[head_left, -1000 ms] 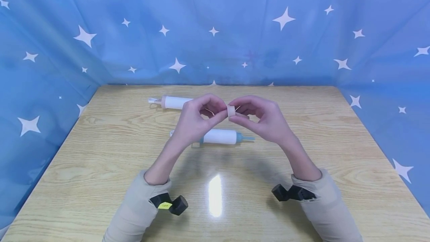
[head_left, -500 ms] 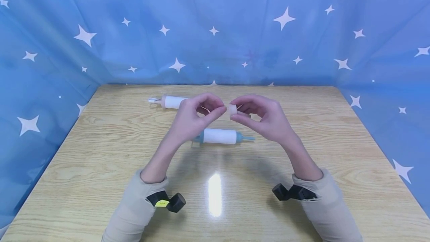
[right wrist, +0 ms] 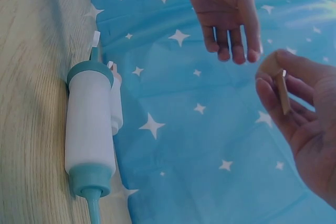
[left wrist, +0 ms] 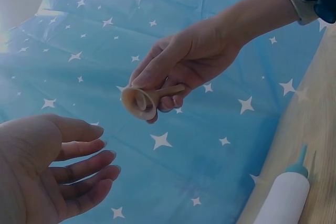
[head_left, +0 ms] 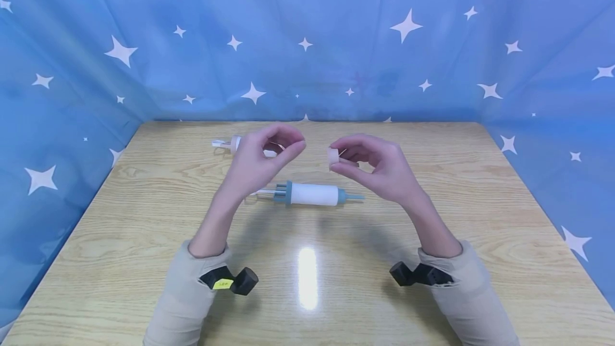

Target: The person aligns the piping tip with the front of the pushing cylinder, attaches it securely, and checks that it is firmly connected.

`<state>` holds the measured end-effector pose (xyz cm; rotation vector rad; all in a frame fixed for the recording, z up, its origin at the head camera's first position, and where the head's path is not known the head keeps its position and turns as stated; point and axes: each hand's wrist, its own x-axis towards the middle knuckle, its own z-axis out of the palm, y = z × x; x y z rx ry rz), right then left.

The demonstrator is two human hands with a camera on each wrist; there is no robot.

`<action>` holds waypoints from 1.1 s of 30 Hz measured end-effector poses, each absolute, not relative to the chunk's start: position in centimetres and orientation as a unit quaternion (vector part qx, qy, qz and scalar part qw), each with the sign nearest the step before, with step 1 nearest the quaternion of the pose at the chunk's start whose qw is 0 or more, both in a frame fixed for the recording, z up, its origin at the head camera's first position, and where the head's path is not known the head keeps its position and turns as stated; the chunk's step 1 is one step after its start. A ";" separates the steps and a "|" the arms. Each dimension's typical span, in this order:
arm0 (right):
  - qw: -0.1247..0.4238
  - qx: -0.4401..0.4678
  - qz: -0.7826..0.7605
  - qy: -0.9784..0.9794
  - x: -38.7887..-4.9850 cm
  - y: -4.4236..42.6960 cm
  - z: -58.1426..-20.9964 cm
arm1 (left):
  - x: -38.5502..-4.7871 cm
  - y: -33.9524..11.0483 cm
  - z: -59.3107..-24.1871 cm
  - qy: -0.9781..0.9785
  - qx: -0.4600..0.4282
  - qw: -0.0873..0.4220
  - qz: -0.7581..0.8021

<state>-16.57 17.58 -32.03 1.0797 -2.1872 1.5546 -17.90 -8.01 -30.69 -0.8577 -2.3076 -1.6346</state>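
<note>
And there were beige sleeves (head_left: 178,308), each carrying a chunky black camera (head_left: 245,281), the left one flashing a yellow label (head_left: 223,284)!

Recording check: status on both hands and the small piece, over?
Right hand pinching small flared piece. Left hand empty, apart from it. Nothing seen between hands; teal-trimmed tube lies on table.

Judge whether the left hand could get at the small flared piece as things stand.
Probably yes: the left hand looks empty and nothing stands between, though the right hand pinches the small flared piece.
</note>
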 end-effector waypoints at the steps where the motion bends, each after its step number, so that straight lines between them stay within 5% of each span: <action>1: 0.124 0.370 0.533 -0.750 -16.6 17.6 -32.0 | -18.0 -8.1 -30.7 -0.778 -0.288 0.095 -0.550; 33: 0.116 0.366 0.533 -0.754 -16.6 17.6 -32.1 | -22.0 -10.6 -34.3 -0.839 -0.237 0.069 -0.485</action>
